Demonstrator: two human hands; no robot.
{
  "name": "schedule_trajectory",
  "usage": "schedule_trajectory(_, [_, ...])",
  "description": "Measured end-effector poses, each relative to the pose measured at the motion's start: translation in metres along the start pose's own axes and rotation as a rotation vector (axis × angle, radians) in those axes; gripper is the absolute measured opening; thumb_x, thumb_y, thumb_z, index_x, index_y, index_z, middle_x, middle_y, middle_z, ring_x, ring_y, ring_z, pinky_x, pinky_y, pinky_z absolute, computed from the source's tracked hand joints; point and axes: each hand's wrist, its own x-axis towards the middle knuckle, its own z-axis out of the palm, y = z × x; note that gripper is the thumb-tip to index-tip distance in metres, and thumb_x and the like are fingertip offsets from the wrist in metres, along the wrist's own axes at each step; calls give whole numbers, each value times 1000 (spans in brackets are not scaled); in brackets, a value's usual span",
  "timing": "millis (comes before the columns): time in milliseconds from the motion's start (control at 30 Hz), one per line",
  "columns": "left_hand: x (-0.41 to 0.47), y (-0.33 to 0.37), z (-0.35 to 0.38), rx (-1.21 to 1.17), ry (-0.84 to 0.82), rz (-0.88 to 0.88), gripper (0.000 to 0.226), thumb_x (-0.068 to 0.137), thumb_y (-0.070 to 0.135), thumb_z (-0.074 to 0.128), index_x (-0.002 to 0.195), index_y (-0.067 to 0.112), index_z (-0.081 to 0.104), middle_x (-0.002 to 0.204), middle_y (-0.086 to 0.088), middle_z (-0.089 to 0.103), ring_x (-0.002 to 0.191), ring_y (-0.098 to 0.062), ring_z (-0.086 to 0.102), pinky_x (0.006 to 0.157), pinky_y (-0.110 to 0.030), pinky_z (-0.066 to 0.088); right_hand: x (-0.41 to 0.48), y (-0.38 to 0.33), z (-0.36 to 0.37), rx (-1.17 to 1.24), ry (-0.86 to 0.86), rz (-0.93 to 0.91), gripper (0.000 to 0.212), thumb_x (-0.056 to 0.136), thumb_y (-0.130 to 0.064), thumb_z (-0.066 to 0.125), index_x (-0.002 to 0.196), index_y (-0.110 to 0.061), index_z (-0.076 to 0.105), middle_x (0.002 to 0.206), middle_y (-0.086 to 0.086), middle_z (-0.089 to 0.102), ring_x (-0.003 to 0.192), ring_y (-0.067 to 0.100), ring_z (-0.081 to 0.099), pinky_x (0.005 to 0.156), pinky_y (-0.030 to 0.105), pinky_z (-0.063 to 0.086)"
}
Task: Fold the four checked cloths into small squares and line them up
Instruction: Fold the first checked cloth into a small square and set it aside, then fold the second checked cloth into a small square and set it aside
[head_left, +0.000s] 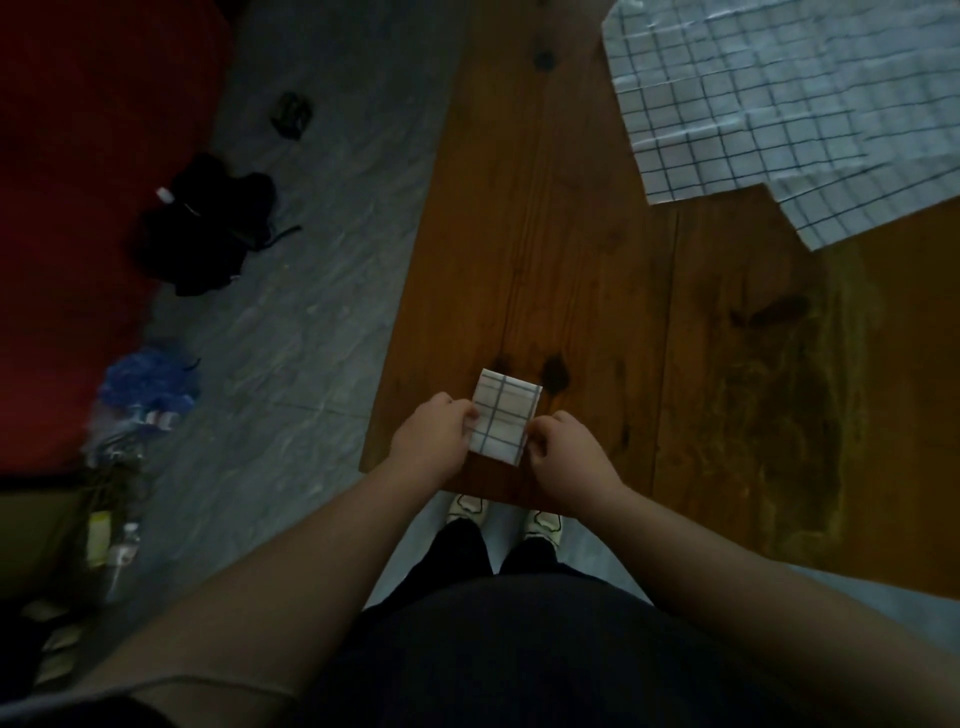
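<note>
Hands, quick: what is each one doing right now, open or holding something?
Left hand: pinches the left edge of the folded checked cloth.
Right hand: pinches the same cloth's right edge.

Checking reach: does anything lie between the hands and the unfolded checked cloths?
Nothing visible. Left hand and right hand hold the folded cloth; only bare table separates them from the unfolded cloths.

Short-sleeved black top (493, 670) at six o'clock, black trousers (460, 551) above it, pale lace-up shoes (467, 508) with dark trim.
</note>
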Motion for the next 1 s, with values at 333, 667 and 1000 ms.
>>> schedule_trajectory(333, [-56,-18,-45,136,108,0,61,100,34,51,157,27,28,163,-4,28,149,-25,26,120,-44,26,-22,-34,-32,-285,60,-177,51,101,-34,51,150,-27,40,151,-4,44,139,19,37,112,37,39])
schedule_trajectory(667, [-93,-130,-111,106,259,-84,70,102,51,39,160,28,7,168,-4,11,154,-26,10,124,-43,12,-13,-192,-2,-397,43,-424,62,103,-44,43,159,-30,21,167,-3,21,154,22,12,123,41,18])
schedule_trajectory(1000, [-116,-378,-229,-16,393,-227,67,102,49,41,159,24,18,165,-4,20,151,-26,17,121,-43,18,60,-438,122,-507,76,-574,65,100,-42,44,158,-24,22,166,3,21,154,24,12,124,43,22])
